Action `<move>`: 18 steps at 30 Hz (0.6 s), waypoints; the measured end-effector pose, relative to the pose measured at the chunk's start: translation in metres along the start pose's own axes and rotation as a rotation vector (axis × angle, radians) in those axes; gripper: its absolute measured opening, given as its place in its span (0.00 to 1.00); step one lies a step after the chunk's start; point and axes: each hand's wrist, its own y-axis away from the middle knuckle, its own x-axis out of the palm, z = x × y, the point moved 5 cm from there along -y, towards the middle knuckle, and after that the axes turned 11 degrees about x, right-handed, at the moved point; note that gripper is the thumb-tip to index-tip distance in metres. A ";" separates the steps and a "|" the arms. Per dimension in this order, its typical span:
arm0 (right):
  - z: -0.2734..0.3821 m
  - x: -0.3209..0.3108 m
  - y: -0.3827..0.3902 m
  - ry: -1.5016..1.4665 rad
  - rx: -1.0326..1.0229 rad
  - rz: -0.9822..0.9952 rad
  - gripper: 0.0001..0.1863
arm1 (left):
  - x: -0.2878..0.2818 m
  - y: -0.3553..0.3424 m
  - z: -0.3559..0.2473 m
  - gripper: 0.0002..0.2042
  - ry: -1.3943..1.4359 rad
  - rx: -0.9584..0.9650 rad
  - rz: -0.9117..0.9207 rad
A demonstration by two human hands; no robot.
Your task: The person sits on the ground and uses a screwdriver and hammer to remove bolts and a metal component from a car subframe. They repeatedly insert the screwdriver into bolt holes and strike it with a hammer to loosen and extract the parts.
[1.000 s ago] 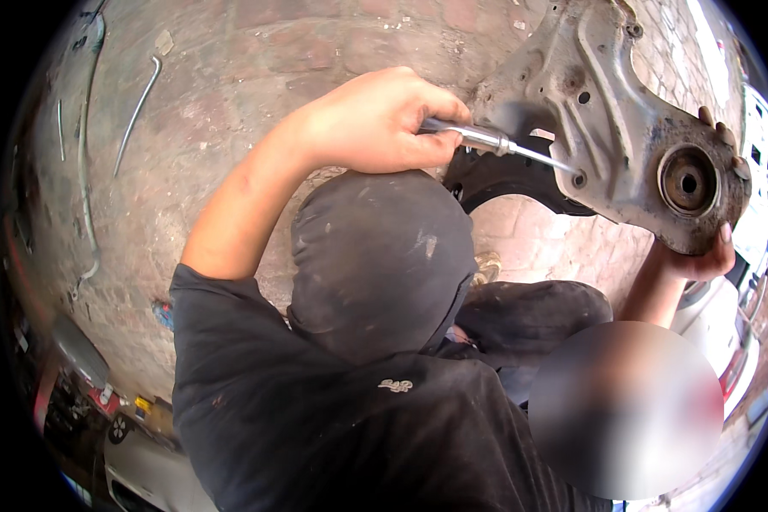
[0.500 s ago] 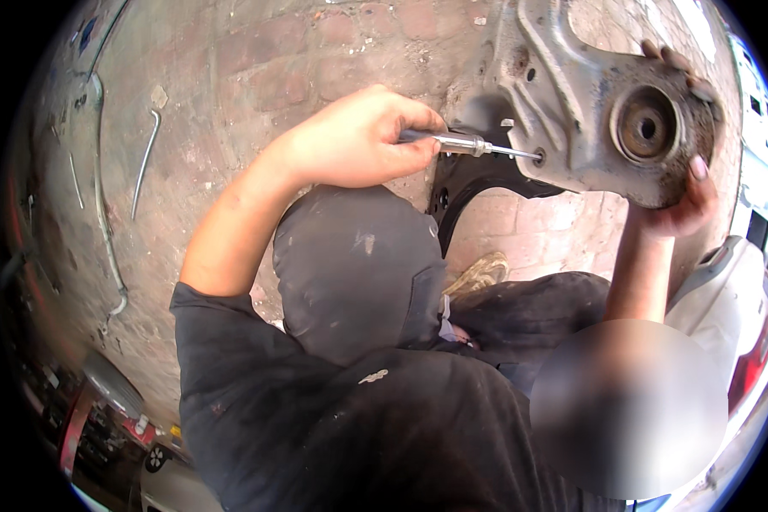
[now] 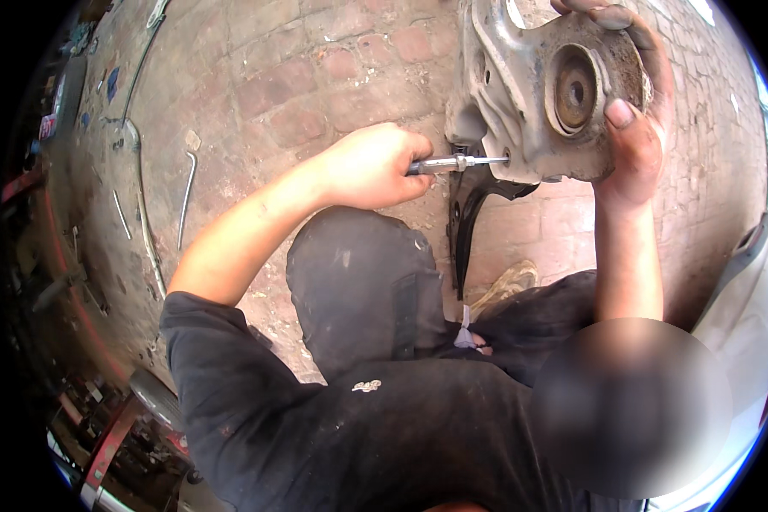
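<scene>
My left hand [image 3: 388, 166] is closed round a slim chrome tool [image 3: 446, 165] with a long thin shaft, whose tip sits at a small hole in a grey, dirty stamped-metal car part [image 3: 520, 98]. My right hand [image 3: 636, 136] grips that part at its right end, thumb beside a round, rusty bushing [image 3: 574, 88] and fingers over the top edge. Under it is a black curved metal piece [image 3: 461, 235], partly hidden.
Long bent pipes [image 3: 144, 222] and metal rods [image 3: 188, 188] lie on the brick floor [image 3: 358, 77] at left. A red metal frame [image 3: 102, 456] and clutter line the lower left. A pale car body [image 3: 734, 299] is at right.
The grey part has shifted left and turned in my right hand, which has risen. My left hand and tool have moved slightly down; the tool lies more level, its tip still at the hole.
</scene>
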 end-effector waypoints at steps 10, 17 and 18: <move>0.002 -0.002 0.000 0.005 0.051 0.030 0.38 | 0.013 0.000 0.017 0.08 0.182 0.107 -0.061; 0.002 -0.013 -0.004 0.191 0.078 -0.014 0.38 | 0.001 -0.001 0.002 0.10 0.032 -0.039 0.042; 0.000 -0.015 -0.003 0.197 0.087 -0.025 0.38 | 0.000 -0.001 -0.001 0.10 0.020 -0.046 0.039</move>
